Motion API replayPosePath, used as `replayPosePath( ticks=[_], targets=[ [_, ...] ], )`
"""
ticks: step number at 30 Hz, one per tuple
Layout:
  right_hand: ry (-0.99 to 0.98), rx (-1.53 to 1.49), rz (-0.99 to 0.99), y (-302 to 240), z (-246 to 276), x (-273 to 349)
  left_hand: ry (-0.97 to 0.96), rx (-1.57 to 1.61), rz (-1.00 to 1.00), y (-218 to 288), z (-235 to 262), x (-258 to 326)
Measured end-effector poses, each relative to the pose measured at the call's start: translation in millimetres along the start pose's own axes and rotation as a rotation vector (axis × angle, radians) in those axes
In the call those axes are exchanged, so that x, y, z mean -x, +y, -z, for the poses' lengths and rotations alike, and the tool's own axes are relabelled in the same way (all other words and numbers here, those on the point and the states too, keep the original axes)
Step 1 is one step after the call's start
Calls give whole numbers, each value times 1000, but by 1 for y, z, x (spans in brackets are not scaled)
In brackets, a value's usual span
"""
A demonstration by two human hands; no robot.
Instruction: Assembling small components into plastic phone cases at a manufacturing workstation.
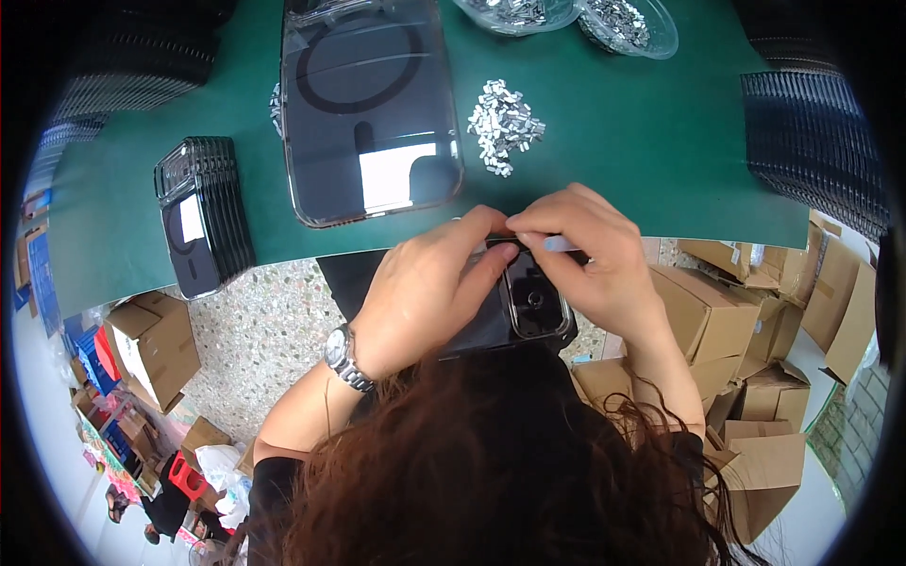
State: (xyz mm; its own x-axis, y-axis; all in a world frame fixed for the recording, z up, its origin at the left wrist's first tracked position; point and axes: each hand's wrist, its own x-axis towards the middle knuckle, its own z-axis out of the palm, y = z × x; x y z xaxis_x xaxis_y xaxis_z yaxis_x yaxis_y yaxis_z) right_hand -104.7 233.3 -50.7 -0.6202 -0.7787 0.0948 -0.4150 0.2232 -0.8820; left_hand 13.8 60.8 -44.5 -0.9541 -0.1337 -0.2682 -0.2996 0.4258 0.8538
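Observation:
At the table's near edge, a clear and dark phone case (pixel 535 300) with a camera cutout lies below my hands. My left hand (pixel 425 288), with a metal watch at its wrist, is closed on the case's upper edge, thumb on the rim. My right hand (pixel 595 259) is closed in a pinch at the same edge, its fingertips meeting those of my left. A small pale blue-white piece (pixel 559 243) shows between its fingers; what the fingertips pinch is too small to make out. Beyond my hands lies a pile of small silver metal pieces (pixel 505 127).
A large-looking clear case with a dark ring (pixel 368 179) stands close to the camera. Stacked phone cases (pixel 203 222) are at the left, more stacks (pixel 812 141) at the right. Two plastic tubs (pixel 632 26) of metal pieces sit at the back. Cardboard boxes (pixel 703 316) crowd the floor.

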Motion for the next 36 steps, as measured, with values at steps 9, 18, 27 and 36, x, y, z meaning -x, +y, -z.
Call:
replayPosePath(
  ticks=[9,18,27,36],
  targets=[
    [11,186,130,-1,-7,9,49,-104,-111,-10,-6,3],
    [-124,307,32,-7,0,7,47,-151,-123,-14,-10,4],
    [-272,168,-77,9,-1,4,59,-155,-116,-16,-11,8],
    [-208,119,-19,17,3,7,5,-49,-67,-15,-1,6]
  ],
)
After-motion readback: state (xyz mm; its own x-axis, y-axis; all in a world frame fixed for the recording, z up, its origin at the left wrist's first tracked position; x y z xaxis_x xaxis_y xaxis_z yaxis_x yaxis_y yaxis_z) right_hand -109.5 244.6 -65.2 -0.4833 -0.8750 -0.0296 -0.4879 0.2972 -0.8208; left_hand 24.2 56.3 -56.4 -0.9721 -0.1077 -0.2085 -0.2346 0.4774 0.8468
